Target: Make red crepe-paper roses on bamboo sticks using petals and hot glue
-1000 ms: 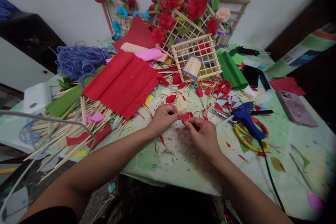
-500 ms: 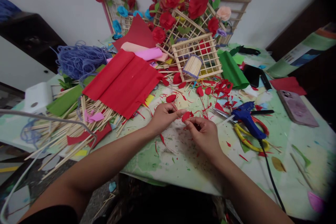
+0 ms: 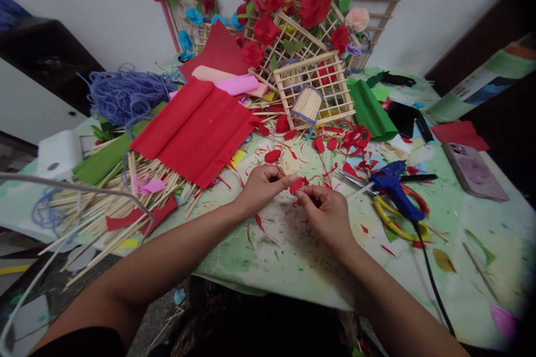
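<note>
Between my two hands is a small red paper petal (image 3: 296,185). My left hand (image 3: 264,185) pinches its left side between thumb and forefinger. From the right, my right hand (image 3: 323,207) grips its lower edge with closed fingertips. More cut red petals, such as one loose petal (image 3: 273,156), lie on the table just beyond my hands, among thin red scraps. A sheet of red crepe paper (image 3: 196,131) is spread to the left over a pile of thin wooden sticks (image 3: 100,220).
Right of my hands, a blue glue gun (image 3: 396,187) rests on scissors (image 3: 383,217), its cord trailing to the front edge. A phone (image 3: 475,170) lies farther right. Stick lattices (image 3: 316,89) with paper flowers (image 3: 316,5) stand at the back. Blue cord (image 3: 125,95) is heaped at left.
Both hands stay in almost the same place, still pinching the red petal. The view has shifted very slightly; nothing else has visibly moved.
</note>
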Motion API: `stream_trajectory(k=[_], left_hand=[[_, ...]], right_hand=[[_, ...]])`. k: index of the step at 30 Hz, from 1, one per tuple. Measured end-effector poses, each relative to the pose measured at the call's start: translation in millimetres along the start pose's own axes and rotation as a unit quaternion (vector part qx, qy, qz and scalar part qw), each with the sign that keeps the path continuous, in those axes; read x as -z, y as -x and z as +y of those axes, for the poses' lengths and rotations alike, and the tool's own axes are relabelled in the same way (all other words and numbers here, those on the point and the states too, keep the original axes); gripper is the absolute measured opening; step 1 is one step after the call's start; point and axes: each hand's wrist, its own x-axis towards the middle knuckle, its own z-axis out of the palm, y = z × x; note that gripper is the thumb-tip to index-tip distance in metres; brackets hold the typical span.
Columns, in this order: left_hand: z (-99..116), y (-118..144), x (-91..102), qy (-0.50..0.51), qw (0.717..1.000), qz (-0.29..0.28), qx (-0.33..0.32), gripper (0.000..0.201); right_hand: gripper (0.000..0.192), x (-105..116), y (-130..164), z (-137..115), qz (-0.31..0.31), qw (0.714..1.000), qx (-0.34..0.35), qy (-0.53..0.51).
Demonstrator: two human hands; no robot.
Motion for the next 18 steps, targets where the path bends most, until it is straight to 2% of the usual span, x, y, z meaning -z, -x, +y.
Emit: stream_trajectory(k=[4, 13, 18], left_hand=[[3.0, 0.5, -0.7, 0.045, 0.998, -0.043, -0.001, 0.029], [-3.8, -0.6, -0.1, -0.001, 1.0, 0.016, 0.001, 0.034], [0.0, 0.1, -1.8, 0.034, 0.998, -0.049, 0.015, 0.029]], right_hand=[[0.024, -0.1, -1.5, 0.1, 0.002, 1.0, -0.002, -0.007], [0.025, -1.1, -0.6, -0.6, -0.001, 1.0, 0.005, 0.0], [0.024, -0.4, -0.8, 0.1, 0.003, 1.0, 0.006, 0.002]])
